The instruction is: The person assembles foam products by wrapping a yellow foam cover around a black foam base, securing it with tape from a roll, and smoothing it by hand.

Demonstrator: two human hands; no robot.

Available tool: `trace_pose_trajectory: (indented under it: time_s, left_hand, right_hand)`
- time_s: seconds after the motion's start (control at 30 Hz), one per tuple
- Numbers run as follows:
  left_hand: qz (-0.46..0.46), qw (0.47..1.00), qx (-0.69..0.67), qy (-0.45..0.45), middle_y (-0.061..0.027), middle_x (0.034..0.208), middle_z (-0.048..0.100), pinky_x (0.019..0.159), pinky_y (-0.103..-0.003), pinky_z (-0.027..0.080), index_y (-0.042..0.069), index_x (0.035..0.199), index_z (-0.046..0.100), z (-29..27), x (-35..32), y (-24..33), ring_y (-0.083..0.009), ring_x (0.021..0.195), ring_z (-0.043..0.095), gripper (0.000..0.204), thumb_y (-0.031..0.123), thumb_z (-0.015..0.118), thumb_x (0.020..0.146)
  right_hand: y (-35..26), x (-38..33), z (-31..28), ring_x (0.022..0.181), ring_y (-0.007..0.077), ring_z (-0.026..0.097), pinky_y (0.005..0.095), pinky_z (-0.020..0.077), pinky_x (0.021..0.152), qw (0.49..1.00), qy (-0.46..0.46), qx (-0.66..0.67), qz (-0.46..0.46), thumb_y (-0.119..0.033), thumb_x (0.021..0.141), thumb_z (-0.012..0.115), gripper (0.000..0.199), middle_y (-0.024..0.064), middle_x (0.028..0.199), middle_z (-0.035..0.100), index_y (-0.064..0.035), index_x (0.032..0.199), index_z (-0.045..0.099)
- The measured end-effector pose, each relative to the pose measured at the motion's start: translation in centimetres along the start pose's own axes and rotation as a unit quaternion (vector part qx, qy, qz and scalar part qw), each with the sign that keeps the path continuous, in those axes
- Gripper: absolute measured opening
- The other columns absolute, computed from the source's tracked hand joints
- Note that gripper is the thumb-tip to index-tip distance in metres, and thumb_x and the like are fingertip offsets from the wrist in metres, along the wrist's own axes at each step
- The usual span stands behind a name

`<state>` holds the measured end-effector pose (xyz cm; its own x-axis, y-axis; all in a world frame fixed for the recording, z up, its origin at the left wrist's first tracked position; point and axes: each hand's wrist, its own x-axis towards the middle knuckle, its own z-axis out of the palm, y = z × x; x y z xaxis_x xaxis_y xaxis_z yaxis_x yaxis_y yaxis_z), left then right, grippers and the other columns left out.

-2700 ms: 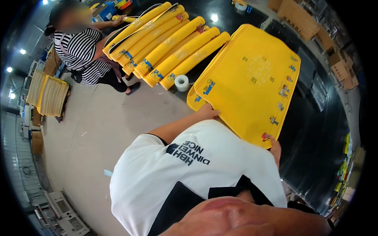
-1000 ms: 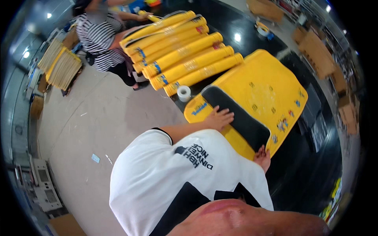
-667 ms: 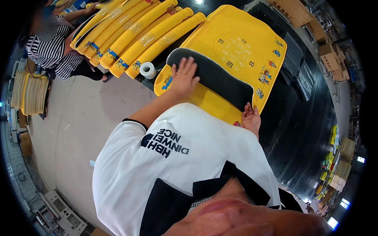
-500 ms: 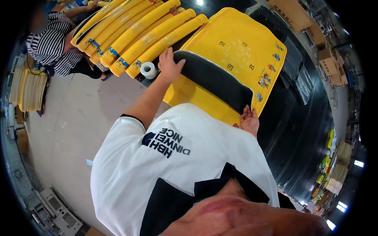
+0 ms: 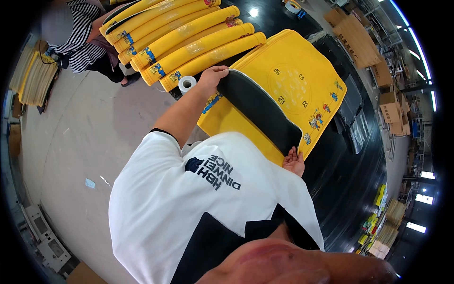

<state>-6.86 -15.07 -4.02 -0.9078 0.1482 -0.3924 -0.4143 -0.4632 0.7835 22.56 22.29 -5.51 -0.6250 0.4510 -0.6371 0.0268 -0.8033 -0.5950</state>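
A yellow mat (image 5: 309, 71) with cartoon figures along its right side lies on the black table, its near edge folded up so the dark underside (image 5: 257, 109) shows. My left hand (image 5: 213, 81) pinches the left corner of that fold, fingers pressed together. At the right end of the fold my right hand (image 5: 294, 163) grips the edge between thumb and curled fingers, palm partly up. Another layer of yellow matting (image 5: 231, 125) lies beneath, nearest my body. Beside my left wrist stands a white roll of tape (image 5: 187, 84).
Several rolled yellow mats (image 5: 203, 54) lie side by side at the far left of the table (image 5: 350, 177). A person in a striped top (image 5: 85, 35) stands beyond them. Clear plastic film (image 5: 358, 132) rests on the right. Cardboard boxes (image 5: 392, 109) are stacked farther right.
My left hand has gone from spread fingers to a closed pinch on the mat's corner. My right hand keeps its hold on the edge. The whole view has shifted slightly.
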Motion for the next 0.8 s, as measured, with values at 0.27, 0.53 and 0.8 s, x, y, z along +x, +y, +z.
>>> trace_pose_trajectory:
  time_s: [0.27, 0.53, 0.8]
  left_hand:
    - [-0.005, 0.999, -0.022, -0.038, 0.0001, 0.092, 0.069, 0.075, -0.030, 0.052, 0.010, 0.101, 0.071, -0.6, -0.2, 0.1, -0.0133, 0.085, 0.064, 0.008, 0.009, 0.071, 0.093]
    - [-0.003, 0.999, 0.018, -0.026, -0.0003, 0.097, 0.068, 0.081, -0.030, 0.050, 0.009, 0.108, 0.069, -0.4, 0.5, 0.1, -0.0141, 0.091, 0.062, 0.019, 0.007, 0.074, 0.089]
    - [-0.021, 0.998, 0.066, -0.012, -0.0028, 0.108, 0.069, 0.088, -0.033, 0.049, 0.010, 0.121, 0.066, -1.2, -0.6, 0.8, -0.0167, 0.100, 0.062, 0.037, 0.013, 0.079, 0.086]
  right_hand:
    - [-0.2, 0.7, -0.4, 0.091, 0.0139, 0.064, 0.0275, 0.0490, 0.079, 1.000, -0.015, -0.013, 0.014, -0.037, 0.107, 0.047, 0.034, 0.0020, 0.106, 0.069, -0.0072, 0.117, 0.061]
    - [0.1, 0.8, -1.0, 0.091, 0.0136, 0.064, 0.0257, 0.0504, 0.075, 1.000, -0.023, 0.010, 0.005, -0.038, 0.107, 0.047, 0.036, 0.0031, 0.108, 0.069, -0.0066, 0.115, 0.062]
    - [0.5, -0.3, -0.1, 0.095, 0.0149, 0.064, 0.0276, 0.0493, 0.079, 0.998, -0.042, -0.008, -0.042, -0.037, 0.108, 0.045, 0.035, 0.0047, 0.109, 0.070, -0.0071, 0.117, 0.061]
